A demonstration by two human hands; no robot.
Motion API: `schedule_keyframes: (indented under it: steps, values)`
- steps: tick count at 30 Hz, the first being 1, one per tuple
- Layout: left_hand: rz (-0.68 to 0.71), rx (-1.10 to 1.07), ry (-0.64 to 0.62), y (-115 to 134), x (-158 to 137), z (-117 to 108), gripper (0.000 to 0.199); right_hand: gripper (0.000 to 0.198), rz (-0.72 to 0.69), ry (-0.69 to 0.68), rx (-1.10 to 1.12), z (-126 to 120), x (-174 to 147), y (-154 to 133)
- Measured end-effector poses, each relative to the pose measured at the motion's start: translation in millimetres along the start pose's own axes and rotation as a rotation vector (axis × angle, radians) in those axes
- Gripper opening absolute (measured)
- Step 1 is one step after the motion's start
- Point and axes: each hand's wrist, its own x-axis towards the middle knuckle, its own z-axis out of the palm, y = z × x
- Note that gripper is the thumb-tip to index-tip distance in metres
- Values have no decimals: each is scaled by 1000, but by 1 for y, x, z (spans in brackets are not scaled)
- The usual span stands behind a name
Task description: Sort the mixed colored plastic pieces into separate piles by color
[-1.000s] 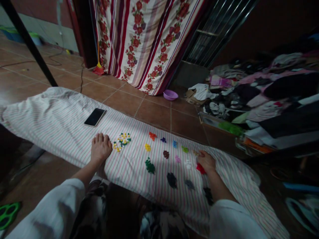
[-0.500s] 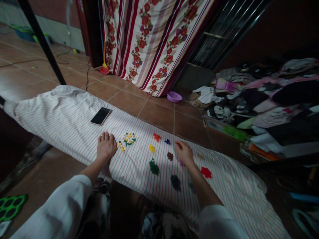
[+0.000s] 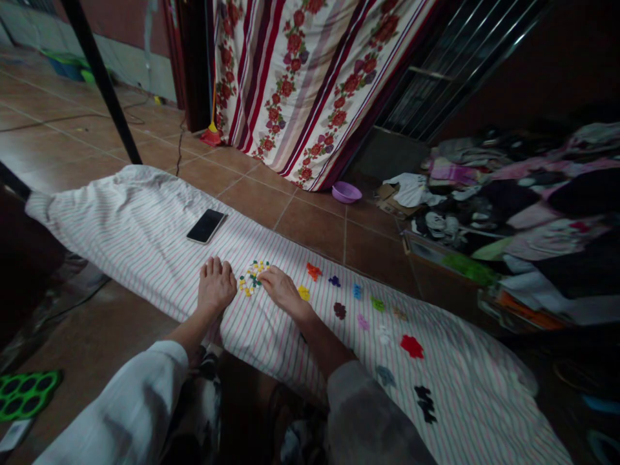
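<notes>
My left hand (image 3: 216,285) lies flat on the striped cloth (image 3: 145,226), fingers stretched forward, beside a mixed pile of small yellow, green and white pieces (image 3: 248,282). At the pile's right edge my right hand (image 3: 281,289) has thumb and fingertips pinched together; whatever is between them is too small to make out. Sorted single-colour heaps spread to the right, among them orange pieces (image 3: 314,271), yellow pieces (image 3: 303,293) partly behind my right hand, brown pieces (image 3: 340,310) and red pieces (image 3: 411,346). My right forearm covers most of the dark green heap.
A phone (image 3: 206,226) rests on the cloth beyond my left hand. Black pieces (image 3: 425,404) and grey pieces (image 3: 385,376) lie nearer my right sleeve. On the tiled floor are a purple basin (image 3: 346,192) and heaped clothes (image 3: 455,174). A floral curtain (image 3: 300,84) hangs behind.
My right hand has moved left from the sorted heaps to the mixed pile, uncovering blue, light green and white heaps. My left hand stays beside the pile; the view has shifted slightly.
</notes>
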Motion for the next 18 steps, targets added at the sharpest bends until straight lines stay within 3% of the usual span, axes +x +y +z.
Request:
schedule_keyframes:
  steps: [5, 12, 15, 18]
  values:
    - [-7, -61, 2, 0, 0, 1, 38, 26, -7, -120, -173, 10, 18, -10]
    - [-9, -79, 5, 0, -1, -1, 39, 25, 5, -139, -203, 15, 25, -15]
    - [-5, -75, 5, 0, -1, -2, 40, 23, 21, -74, -82, 12, 25, -12]
    - [-5, -63, 7, 0, 0, -2, 40, 23, 113, 76, 138, 8, 22, -4]
